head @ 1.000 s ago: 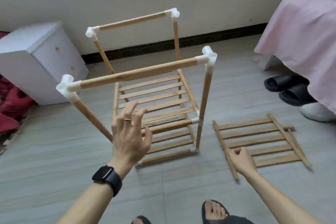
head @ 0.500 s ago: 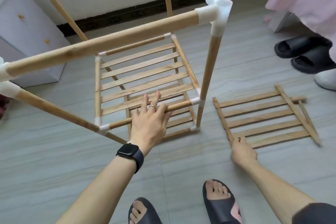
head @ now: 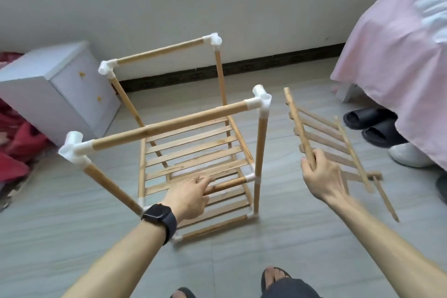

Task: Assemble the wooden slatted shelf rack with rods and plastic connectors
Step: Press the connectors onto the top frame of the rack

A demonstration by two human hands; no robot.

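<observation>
**Loose panel in the right grip, left grip on the rack**

The right hand (head: 321, 176) is gripping one side rail of the loose slatted panel (head: 323, 133), with thumb and fingers wrapping the rail near its lower end. It is holding the panel tilted with the far end raised, just right of the rack (head: 169, 125) and apart from it (whether the panel's low corner is touching the floor (head: 72, 237), I cannot tell). The left hand (head: 191, 197), with a dark smartwatch (head: 159, 216) sitting on its wrist, is curling its grip over the middle front rod (head: 228, 183).

Behind that rod a fitted slatted shelf (head: 193, 150) is lying level at mid height, and another is showing beneath it near the floor. White plastic connectors (head: 260, 101) are capping the rack's four upper corners. The rack is standing upright on the floor.

Farther out, a white cabinet (head: 60, 94) is sitting by the wall on the left. On the right, a pink bedcover (head: 391, 68) is hanging down over black slippers (head: 370, 121).
</observation>
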